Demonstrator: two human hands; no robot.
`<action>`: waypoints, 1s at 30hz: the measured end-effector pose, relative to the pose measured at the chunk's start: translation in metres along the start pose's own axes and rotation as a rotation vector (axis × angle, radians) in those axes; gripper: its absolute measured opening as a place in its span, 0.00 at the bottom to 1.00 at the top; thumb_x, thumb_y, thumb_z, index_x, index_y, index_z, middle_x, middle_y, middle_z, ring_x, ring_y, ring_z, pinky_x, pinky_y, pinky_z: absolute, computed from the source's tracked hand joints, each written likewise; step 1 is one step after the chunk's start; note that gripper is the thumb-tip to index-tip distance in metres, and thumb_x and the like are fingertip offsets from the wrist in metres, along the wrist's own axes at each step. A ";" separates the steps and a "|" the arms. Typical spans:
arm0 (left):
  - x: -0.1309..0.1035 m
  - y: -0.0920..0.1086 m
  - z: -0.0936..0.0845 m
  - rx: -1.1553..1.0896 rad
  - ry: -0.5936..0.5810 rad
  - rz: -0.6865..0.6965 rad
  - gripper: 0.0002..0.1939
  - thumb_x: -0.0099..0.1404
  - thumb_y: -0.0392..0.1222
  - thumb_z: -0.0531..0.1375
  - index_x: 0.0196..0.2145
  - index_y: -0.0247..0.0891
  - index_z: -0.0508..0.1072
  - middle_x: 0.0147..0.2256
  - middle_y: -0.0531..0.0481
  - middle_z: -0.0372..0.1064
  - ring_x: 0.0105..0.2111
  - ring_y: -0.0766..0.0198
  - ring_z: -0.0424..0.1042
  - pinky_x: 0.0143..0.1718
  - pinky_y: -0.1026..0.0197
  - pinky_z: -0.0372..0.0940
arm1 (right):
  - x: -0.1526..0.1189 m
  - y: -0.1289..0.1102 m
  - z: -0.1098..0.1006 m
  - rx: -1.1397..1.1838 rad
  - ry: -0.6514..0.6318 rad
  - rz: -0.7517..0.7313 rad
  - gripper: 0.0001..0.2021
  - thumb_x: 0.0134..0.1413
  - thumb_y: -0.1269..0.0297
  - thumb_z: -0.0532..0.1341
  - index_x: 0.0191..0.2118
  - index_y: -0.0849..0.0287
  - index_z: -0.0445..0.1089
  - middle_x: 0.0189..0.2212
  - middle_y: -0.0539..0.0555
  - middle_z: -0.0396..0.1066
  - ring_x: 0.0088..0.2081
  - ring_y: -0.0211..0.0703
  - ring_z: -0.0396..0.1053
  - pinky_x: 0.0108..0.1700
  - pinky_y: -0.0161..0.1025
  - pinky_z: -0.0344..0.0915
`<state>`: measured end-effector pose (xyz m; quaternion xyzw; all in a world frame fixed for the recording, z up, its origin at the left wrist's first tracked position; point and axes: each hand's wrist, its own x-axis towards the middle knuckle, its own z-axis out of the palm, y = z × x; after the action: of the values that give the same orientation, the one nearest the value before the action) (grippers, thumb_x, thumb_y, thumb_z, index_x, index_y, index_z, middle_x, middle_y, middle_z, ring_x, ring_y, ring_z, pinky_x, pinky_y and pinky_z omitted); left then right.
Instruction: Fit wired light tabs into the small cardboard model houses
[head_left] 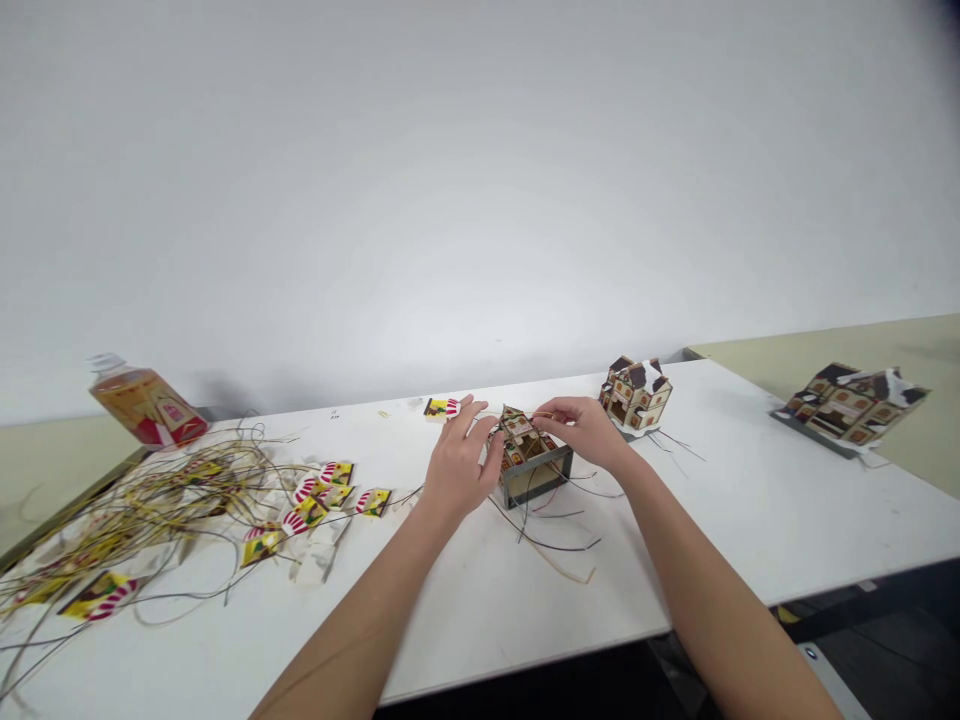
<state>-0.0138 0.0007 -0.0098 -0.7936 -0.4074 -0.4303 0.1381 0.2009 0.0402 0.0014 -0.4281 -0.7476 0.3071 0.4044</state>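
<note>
- Left hand (pixel 463 468) is half opened beside the house (pixel 529 463); any grip cannot be told.
- Right hand (pixel 583 426) is curled at its top, hold unclear.
- On the desk (pixel 750 480), walls seem raised; wires (pixel 577 549) are left loose.

A small model house (pixel 529 452) is tipped on the white table (pixel 720 520), its grey-edged base turned toward the camera and loose wires (pixel 562 548) trailed in front. Its left side is met by the spread-fingered left hand (pixel 459 468); its upper right is reached by the bent fingers of the right hand (pixel 585 430). Two similar houses, one near (pixel 637 397) and one farther (pixel 855 408), are seen to the right. At left, yellow printed pieces (pixel 261 546) are mixed with tangled wires (pixel 202 500), beside a tilted-looking bottle (pixel 154 405).
</note>
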 end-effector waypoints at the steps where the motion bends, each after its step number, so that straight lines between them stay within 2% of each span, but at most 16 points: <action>1: 0.000 0.000 0.000 0.002 -0.004 -0.002 0.07 0.67 0.36 0.54 0.43 0.37 0.67 0.50 0.41 0.67 0.58 0.49 0.62 0.54 0.47 0.65 | 0.000 0.000 0.000 0.008 0.004 -0.009 0.12 0.54 0.53 0.61 0.33 0.56 0.75 0.29 0.51 0.74 0.30 0.40 0.67 0.33 0.37 0.63; 8: 0.000 -0.002 0.000 0.023 0.009 -0.018 0.06 0.67 0.37 0.54 0.42 0.37 0.68 0.51 0.41 0.67 0.58 0.49 0.62 0.54 0.47 0.65 | 0.000 0.006 -0.007 0.018 0.138 0.053 0.16 0.48 0.50 0.66 0.37 0.56 0.75 0.29 0.53 0.75 0.30 0.42 0.71 0.33 0.38 0.67; 12: -0.001 -0.004 0.001 0.014 0.004 -0.039 0.06 0.67 0.36 0.54 0.42 0.37 0.68 0.51 0.41 0.66 0.58 0.50 0.61 0.55 0.47 0.64 | -0.001 0.007 -0.010 -0.067 0.111 0.091 0.14 0.48 0.50 0.65 0.34 0.56 0.76 0.27 0.52 0.75 0.27 0.40 0.68 0.30 0.37 0.65; 17: -0.001 -0.005 0.001 0.007 -0.009 -0.050 0.07 0.67 0.36 0.54 0.42 0.37 0.68 0.51 0.41 0.66 0.59 0.49 0.61 0.55 0.47 0.63 | 0.001 0.008 -0.004 -0.027 0.069 0.060 0.12 0.52 0.53 0.63 0.30 0.55 0.76 0.27 0.51 0.75 0.30 0.40 0.70 0.34 0.38 0.65; 22: -0.001 -0.004 0.001 -0.009 -0.001 -0.059 0.06 0.67 0.36 0.54 0.42 0.37 0.68 0.50 0.41 0.66 0.58 0.50 0.61 0.55 0.47 0.63 | 0.004 0.015 0.001 0.095 0.207 0.040 0.14 0.50 0.53 0.64 0.38 0.56 0.75 0.30 0.52 0.75 0.30 0.40 0.70 0.35 0.38 0.66; 24: -0.001 -0.004 0.001 -0.012 -0.005 -0.060 0.06 0.67 0.36 0.54 0.42 0.37 0.68 0.50 0.41 0.66 0.58 0.50 0.61 0.55 0.47 0.63 | 0.004 0.015 0.001 0.147 0.222 0.050 0.15 0.48 0.53 0.65 0.40 0.56 0.73 0.29 0.51 0.75 0.30 0.39 0.69 0.34 0.38 0.65; 27: -0.001 -0.004 0.002 -0.018 -0.008 -0.055 0.06 0.67 0.36 0.54 0.42 0.37 0.68 0.50 0.41 0.66 0.58 0.50 0.61 0.55 0.47 0.63 | 0.003 0.010 0.002 0.151 0.138 0.065 0.11 0.48 0.55 0.65 0.34 0.56 0.70 0.28 0.50 0.74 0.30 0.38 0.69 0.34 0.36 0.64; 30: -0.001 -0.004 0.002 -0.013 -0.012 -0.054 0.06 0.67 0.37 0.54 0.42 0.37 0.68 0.50 0.42 0.66 0.58 0.50 0.62 0.55 0.47 0.64 | 0.001 0.001 0.003 0.117 -0.036 0.093 0.10 0.47 0.56 0.65 0.28 0.57 0.71 0.25 0.49 0.72 0.29 0.37 0.66 0.32 0.35 0.62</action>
<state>-0.0161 0.0038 -0.0120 -0.7858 -0.4267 -0.4317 0.1187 0.1989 0.0409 -0.0003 -0.4325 -0.7146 0.3766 0.4006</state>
